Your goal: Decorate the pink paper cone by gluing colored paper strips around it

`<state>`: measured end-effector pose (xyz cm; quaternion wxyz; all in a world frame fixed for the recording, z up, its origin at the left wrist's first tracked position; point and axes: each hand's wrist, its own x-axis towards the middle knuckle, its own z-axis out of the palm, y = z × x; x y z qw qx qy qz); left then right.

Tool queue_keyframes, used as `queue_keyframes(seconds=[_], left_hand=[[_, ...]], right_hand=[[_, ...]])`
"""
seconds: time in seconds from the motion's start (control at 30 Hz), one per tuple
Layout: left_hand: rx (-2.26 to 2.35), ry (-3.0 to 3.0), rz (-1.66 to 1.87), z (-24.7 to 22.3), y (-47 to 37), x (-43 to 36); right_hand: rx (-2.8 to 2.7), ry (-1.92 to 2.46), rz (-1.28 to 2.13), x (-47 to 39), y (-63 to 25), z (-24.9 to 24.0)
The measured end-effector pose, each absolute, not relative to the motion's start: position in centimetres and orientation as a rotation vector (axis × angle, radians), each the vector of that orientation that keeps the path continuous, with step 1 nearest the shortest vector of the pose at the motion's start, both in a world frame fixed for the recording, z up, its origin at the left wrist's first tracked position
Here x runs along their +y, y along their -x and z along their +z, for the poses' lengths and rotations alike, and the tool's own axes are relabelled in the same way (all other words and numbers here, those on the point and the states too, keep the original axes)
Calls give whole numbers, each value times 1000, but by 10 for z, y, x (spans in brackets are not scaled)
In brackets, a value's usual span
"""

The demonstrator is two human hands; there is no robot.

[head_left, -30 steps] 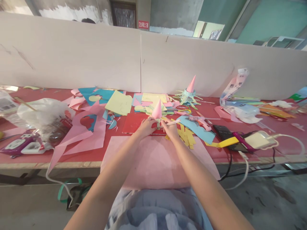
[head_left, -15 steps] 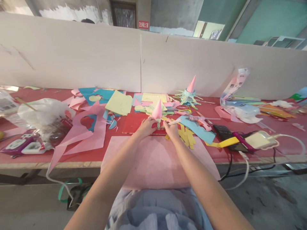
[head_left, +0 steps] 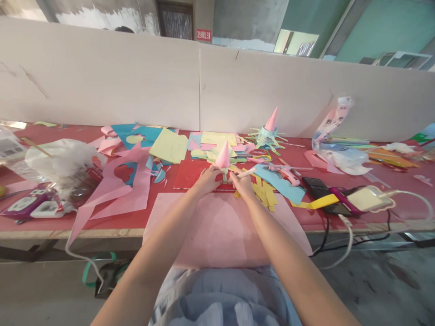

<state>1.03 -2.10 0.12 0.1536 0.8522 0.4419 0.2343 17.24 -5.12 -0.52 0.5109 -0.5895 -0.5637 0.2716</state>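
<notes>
A paper model with a pink cone (head_left: 223, 156) on top stands between my hands, over a red board (head_left: 185, 174). My left hand (head_left: 208, 179) closes on the left side of its pale green base. Pinched in my right hand (head_left: 242, 181) is a slim white pen-like stick (head_left: 248, 172), its lower end at the base. My fingers partly cover the spot where the stick meets the paper. Behind and to the right is a similar paper model (head_left: 268, 136), with a pink cone over a blue band and green strips.
Yellow paper strips (head_left: 265, 194) and a scalloped blue sheet (head_left: 282, 183) lie right of my hands. Farther right are a pink glue gun (head_left: 285, 172), a black phone (head_left: 316, 188) and a cabled white power bank (head_left: 369, 199). Left are pink cut paper (head_left: 136, 201) and a plastic bag (head_left: 64, 158).
My right hand and the stick have shifted very slightly at the base of the model. My left hand keeps its hold, and everything else stays in place.
</notes>
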Motion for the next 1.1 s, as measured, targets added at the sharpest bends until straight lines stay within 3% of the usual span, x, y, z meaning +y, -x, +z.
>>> queue_keyframes(seconds=[1.1], left_hand=[[1267,-2443,676,0,-10,-20]], right_hand=[[-1403,1411,582,-49,-173,-7]])
